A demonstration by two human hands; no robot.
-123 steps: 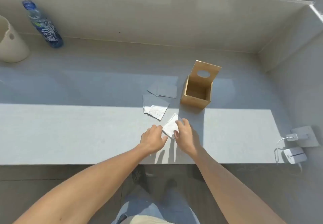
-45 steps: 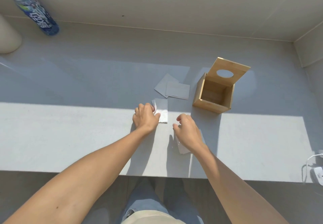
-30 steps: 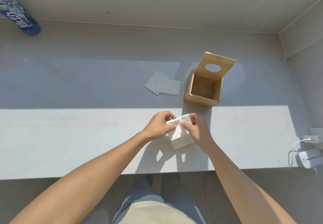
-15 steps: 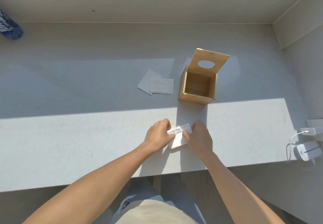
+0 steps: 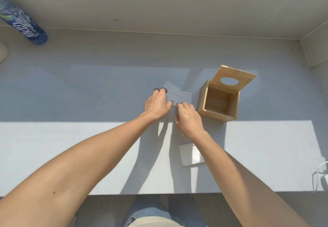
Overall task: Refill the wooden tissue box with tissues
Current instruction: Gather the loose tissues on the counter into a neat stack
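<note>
Both hands reach forward onto the shaded part of the grey counter (image 5: 71, 147). Left hand (image 5: 157, 105) lies flat, fingers spread, pressing down on the loose tissues (image 5: 179, 95) just left of the wooden box (image 5: 219, 100). Right hand (image 5: 188, 118) sits close beside it, fingers curled, tips at the near edge of the same tissues; whether they have pinched a sheet or only touch it cannot be told. The thumb of the left hand nearly meets the right fingertips.

Box stands open, lid (image 5: 234, 78) tipped up and back, its oval hole showing. Inside looks bare wood, no tissue seen in it.

A folded white stack of tissues (image 5: 189, 154) lies in the sunlit strip nearer the counter's front edge, partly hidden under the right forearm, well apart from the box.

Blue-labelled bottle (image 5: 24, 26) at far left. White cable (image 5: 317, 177) at right edge.
</note>
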